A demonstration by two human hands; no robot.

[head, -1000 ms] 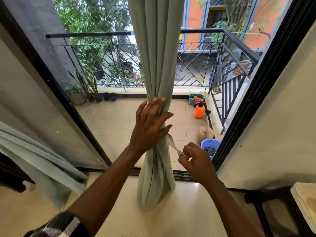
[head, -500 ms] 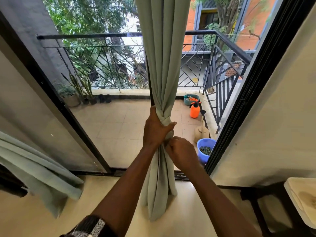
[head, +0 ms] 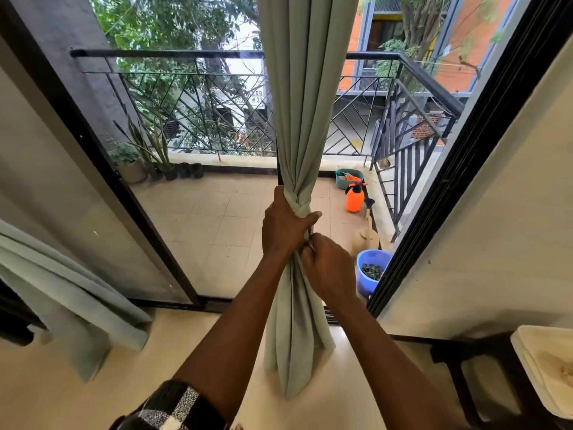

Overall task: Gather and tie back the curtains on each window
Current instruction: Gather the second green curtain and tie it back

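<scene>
A: Where is the curtain now?

B: It hangs in the middle of the open doorway, bunched into 1 column. The person's left hand is clenched around it just under the tie wound at its waist. The right hand touches the left from below, fingers curled and pinching fabric. That is likely the tie's loose end, though the end itself is hidden.

A: What might go wrong?

B: If the left hand lets go before that end is tucked or knotted, the wrap could slacken and the folds spill out. A hard downward tug could also strain the fixing above, which is out of view.

A: And the counts?

B: 2 hands, 1 tie, and 2 curtains: this one and a second curtain at the near left. Far out on the balcony are 1 orange sprayer, 1 blue bucket and 1 teal tub.
</scene>
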